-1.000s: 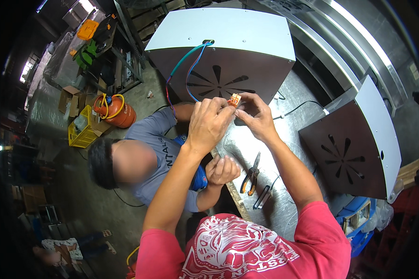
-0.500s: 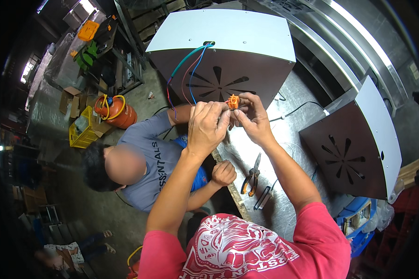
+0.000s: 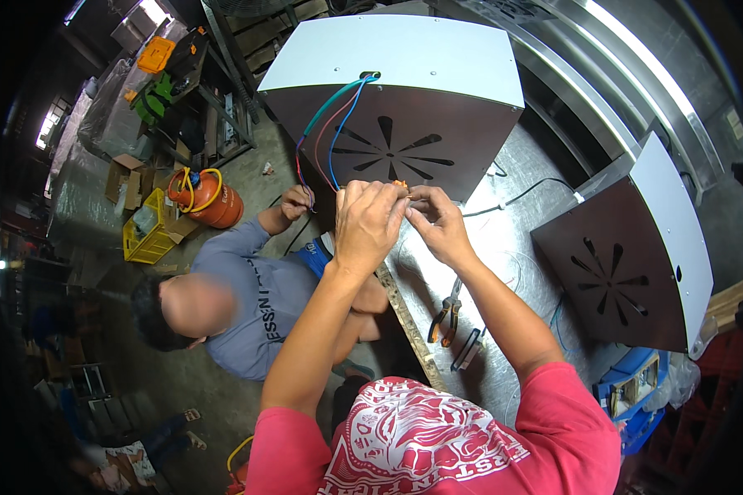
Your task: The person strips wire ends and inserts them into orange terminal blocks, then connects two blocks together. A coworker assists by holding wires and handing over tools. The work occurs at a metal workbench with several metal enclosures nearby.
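Both my hands meet above the table's left edge, at a small orange plastic connector point(image 3: 401, 184). Only a sliver of it shows between the fingertips. My left hand point(image 3: 367, 221) is closed on its left side, the fingers hiding most of it. Closed in a pinch, my right hand point(image 3: 440, 221) has its fingertips against the connector's right side. A blue wire point(image 3: 336, 140) and a red wire point(image 3: 317, 151) come out of a hole in the large white and brown metal cabinet point(image 3: 470, 58) and run down behind my left hand; their ends are hidden.
Pliers point(image 3: 445, 320) and a dark narrow tool point(image 3: 468, 349) lie on the metal table point(image 3: 512, 239). A second cabinet point(image 3: 623, 256) stands at right. At left a co-worker point(image 3: 248, 289) sits low, a hand at another wire end. An orange gas cylinder point(image 3: 210, 200) stands behind.
The orange connector has turned and slipped lower between my fingers, now mostly covered. My right hand has shifted slightly left. The co-worker leaned left and raised a hand to the hanging wire.
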`<state>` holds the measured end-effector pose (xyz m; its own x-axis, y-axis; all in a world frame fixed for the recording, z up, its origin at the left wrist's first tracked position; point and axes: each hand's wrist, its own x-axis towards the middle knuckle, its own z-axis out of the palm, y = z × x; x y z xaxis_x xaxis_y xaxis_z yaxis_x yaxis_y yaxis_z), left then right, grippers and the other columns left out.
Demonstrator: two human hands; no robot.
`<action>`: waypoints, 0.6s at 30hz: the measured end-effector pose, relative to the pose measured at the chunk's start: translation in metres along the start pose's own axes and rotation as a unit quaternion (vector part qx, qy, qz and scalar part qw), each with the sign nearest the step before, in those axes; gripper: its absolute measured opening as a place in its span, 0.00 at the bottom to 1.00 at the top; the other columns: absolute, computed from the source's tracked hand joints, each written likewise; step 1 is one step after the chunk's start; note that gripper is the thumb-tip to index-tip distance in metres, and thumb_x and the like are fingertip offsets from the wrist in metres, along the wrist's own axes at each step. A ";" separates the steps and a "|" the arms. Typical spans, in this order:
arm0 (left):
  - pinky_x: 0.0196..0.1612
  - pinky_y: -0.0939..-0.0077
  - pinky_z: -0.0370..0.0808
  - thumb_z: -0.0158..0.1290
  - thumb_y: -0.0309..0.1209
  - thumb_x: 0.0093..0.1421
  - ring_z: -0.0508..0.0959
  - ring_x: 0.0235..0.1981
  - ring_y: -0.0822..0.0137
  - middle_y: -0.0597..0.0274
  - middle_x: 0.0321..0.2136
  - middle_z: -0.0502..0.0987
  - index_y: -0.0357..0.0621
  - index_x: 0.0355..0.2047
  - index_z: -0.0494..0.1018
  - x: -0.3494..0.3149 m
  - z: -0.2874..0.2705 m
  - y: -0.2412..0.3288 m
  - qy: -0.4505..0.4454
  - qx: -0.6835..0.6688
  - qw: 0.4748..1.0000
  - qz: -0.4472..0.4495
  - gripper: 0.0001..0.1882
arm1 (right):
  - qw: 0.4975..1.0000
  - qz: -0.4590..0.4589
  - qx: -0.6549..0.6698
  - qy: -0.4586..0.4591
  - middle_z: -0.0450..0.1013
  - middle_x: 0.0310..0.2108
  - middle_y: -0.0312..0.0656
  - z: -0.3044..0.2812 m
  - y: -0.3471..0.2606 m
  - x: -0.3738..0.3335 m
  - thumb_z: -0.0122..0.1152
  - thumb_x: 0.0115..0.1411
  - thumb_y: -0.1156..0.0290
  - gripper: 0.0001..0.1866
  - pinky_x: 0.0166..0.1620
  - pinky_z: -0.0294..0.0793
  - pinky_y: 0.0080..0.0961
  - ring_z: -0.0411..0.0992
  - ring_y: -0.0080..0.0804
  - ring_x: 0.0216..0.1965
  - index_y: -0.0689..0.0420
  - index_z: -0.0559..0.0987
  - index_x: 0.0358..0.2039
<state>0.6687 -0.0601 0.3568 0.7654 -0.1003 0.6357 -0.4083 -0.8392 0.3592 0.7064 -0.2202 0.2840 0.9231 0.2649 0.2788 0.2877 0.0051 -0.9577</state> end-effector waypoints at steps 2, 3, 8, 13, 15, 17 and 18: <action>0.43 0.61 0.67 0.64 0.30 0.56 0.75 0.37 0.60 0.67 0.31 0.78 0.48 0.37 0.79 -0.001 0.002 0.000 -0.001 0.000 1.000 0.000 0.08 | 0.999 -0.026 -0.026 0.016 0.76 0.44 0.43 -0.002 -0.002 -0.001 0.63 0.65 0.73 0.10 0.45 0.77 0.26 0.76 0.30 0.38 0.64 0.78 0.44; 0.43 0.61 0.68 0.64 0.30 0.56 0.75 0.37 0.60 0.67 0.31 0.78 0.48 0.37 0.79 -0.002 0.002 0.000 -0.002 -0.001 1.000 0.000 0.08 | 0.998 -0.042 -0.035 0.024 0.76 0.42 0.43 -0.005 -0.005 -0.001 0.62 0.66 0.70 0.10 0.44 0.77 0.26 0.76 0.29 0.38 0.64 0.79 0.43; 0.42 0.61 0.67 0.64 0.31 0.56 0.74 0.37 0.60 0.67 0.33 0.79 0.49 0.37 0.80 -0.002 0.002 0.000 -0.013 0.012 1.000 0.021 0.08 | 0.970 0.128 0.196 -0.062 0.75 0.30 0.40 -0.025 -0.023 0.008 0.49 0.73 0.48 0.27 0.41 0.73 0.25 0.73 0.27 0.35 0.62 0.79 0.36; 0.42 0.62 0.67 0.64 0.31 0.56 0.74 0.37 0.60 0.66 0.33 0.79 0.49 0.37 0.80 -0.002 0.000 0.002 -0.023 0.041 0.998 0.032 0.09 | 0.972 0.168 0.132 -0.099 0.75 0.30 0.39 -0.035 -0.041 0.019 0.49 0.73 0.47 0.27 0.36 0.72 0.24 0.72 0.25 0.31 0.61 0.79 0.35; 0.41 0.63 0.67 0.64 0.31 0.56 0.74 0.37 0.61 0.66 0.33 0.79 0.49 0.37 0.80 -0.001 0.000 0.003 -0.026 0.045 0.998 0.033 0.08 | 0.989 0.134 0.017 -0.061 0.76 0.29 0.39 -0.035 -0.044 0.020 0.49 0.73 0.46 0.29 0.35 0.73 0.24 0.73 0.25 0.31 0.62 0.80 0.35; 0.41 0.63 0.67 0.64 0.31 0.56 0.74 0.37 0.61 0.66 0.32 0.78 0.49 0.36 0.79 0.000 -0.001 0.004 -0.014 0.041 0.998 0.036 0.08 | 0.994 -0.027 -0.103 -0.035 0.76 0.29 0.39 -0.033 -0.046 0.015 0.49 0.74 0.46 0.28 0.34 0.73 0.23 0.73 0.24 0.30 0.63 0.80 0.36; 0.41 0.63 0.67 0.64 0.31 0.56 0.74 0.37 0.61 0.66 0.32 0.78 0.48 0.36 0.79 0.000 -0.001 0.004 -0.009 0.038 0.999 0.037 0.08 | 0.980 -0.113 -0.163 -0.025 0.76 0.29 0.38 -0.032 -0.046 0.014 0.49 0.74 0.47 0.28 0.34 0.73 0.23 0.73 0.24 0.30 0.63 0.80 0.36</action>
<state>0.6665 -0.0626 0.3593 0.7431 -0.1733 0.6463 -0.4259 -0.8675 0.2571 0.7142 -0.2476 0.3339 0.8151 0.3396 0.4694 0.5572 -0.2374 -0.7957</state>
